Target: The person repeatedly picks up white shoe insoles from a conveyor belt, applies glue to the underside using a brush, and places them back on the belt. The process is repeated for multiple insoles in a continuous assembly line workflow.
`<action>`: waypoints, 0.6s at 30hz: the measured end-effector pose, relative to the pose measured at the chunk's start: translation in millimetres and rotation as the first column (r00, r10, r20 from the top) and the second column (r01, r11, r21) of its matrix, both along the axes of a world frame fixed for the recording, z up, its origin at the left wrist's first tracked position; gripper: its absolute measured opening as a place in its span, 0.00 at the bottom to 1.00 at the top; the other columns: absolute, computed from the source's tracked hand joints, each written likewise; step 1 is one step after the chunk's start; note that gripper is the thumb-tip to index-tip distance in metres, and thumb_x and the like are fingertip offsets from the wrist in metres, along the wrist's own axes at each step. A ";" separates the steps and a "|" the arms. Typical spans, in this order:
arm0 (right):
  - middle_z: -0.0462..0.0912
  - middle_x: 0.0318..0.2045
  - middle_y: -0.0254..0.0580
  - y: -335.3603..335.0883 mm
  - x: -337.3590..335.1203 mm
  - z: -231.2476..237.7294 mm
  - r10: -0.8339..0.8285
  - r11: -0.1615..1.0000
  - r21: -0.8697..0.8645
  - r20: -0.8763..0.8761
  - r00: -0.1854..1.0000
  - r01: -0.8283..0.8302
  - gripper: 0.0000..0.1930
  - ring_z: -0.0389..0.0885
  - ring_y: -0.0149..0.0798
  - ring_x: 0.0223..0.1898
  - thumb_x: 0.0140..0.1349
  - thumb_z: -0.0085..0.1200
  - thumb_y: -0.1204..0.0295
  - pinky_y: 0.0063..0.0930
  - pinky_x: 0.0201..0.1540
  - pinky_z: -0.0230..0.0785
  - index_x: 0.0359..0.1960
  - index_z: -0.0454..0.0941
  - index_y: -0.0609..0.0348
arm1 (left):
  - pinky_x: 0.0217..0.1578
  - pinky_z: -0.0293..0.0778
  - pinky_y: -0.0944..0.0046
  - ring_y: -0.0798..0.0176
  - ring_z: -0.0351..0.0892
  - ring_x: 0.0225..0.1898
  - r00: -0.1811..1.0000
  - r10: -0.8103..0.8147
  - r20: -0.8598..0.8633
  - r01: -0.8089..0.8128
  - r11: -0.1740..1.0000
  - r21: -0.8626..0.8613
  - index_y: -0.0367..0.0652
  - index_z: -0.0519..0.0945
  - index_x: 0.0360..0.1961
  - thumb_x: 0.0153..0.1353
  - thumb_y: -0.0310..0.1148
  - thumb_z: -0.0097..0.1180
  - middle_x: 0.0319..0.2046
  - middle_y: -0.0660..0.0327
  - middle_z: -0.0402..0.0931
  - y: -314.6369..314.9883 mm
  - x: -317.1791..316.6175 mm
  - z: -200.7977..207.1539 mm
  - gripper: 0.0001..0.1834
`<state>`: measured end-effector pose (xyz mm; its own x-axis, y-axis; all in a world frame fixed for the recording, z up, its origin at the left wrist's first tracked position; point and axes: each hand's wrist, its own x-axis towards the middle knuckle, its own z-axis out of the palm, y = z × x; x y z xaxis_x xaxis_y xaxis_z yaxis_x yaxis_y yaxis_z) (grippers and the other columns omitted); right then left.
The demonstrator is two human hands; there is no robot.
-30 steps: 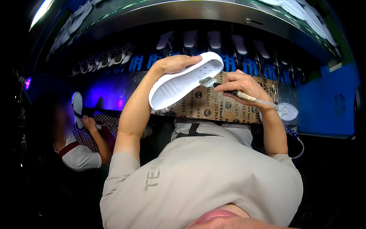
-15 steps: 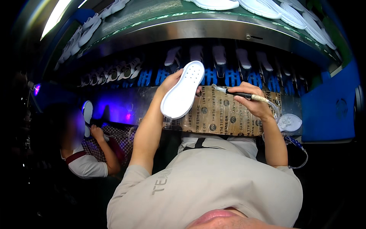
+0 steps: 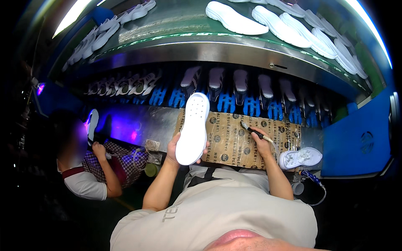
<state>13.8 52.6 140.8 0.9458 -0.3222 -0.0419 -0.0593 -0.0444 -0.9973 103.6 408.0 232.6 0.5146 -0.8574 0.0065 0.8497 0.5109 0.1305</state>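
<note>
My left hand [image 3: 173, 150] grips a white shoe sole [image 3: 193, 131] by its lower end, fingers wrapped round its edges. The sole is tilted up, and small holes dot its upper end. In my right hand [image 3: 263, 146] is a brush [image 3: 254, 131] with a black handle, pale bristles and a thin clear tube running back past the wrist. Its tip is over the brown printed cardboard [image 3: 228, 144] on the bench, apart from the sole. Beside my right forearm a white sole [image 3: 302, 158] with whitish lumps on it lies at the bench's right end.
Ahead, dark shoes [image 3: 240, 83] stand sole-up on blue holders [image 3: 251, 106]. A green shelf [image 3: 176, 25] above carries several white soles [image 3: 236, 19]. A co-worker [image 3: 90, 167] sits at left holding another sole [image 3: 92, 123]. A blue panel [image 3: 356, 138] bounds the right.
The left hand has brought the sole nearer to me and turned it more upright. My right hand with the brush has come down and slightly left. The view has shifted, showing more shelf.
</note>
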 end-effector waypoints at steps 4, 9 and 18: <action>0.86 0.47 0.46 1.2 2.6 0.0 0.022 0.991 -0.135 0.057 0.998 -0.014 0.13 0.82 0.42 0.50 0.65 0.60 0.73 0.30 0.56 0.71 0.51 0.85 0.62 | 0.35 0.88 0.35 0.25 0.78 0.55 0.907 -0.187 0.378 0.210 0.977 -0.021 0.39 0.49 0.78 0.70 0.58 0.45 0.61 0.21 0.62 -34.5 72.5 114.7 0.46; 0.86 0.48 0.44 -2.6 3.7 -8.3 0.039 0.992 -0.123 0.051 0.998 -0.032 0.14 0.82 0.39 0.50 0.66 0.62 0.71 0.30 0.56 0.72 0.51 0.85 0.61 | 0.68 0.67 0.32 0.22 0.49 0.74 0.732 0.363 0.576 -0.239 0.929 -0.281 0.34 0.44 0.78 0.75 0.66 0.21 0.73 0.24 0.42 -129.3 220.7 232.9 0.48; 0.87 0.46 0.44 1.2 2.8 -1.5 0.028 0.982 -0.186 0.032 0.999 -0.021 0.14 0.83 0.39 0.48 0.65 0.62 0.70 0.30 0.54 0.73 0.50 0.86 0.61 | 0.56 0.83 0.49 0.40 0.79 0.60 0.326 -0.027 0.945 -0.923 0.208 0.324 0.34 0.73 0.66 0.73 0.45 0.54 0.58 0.43 0.78 -107.3 268.2 237.2 0.29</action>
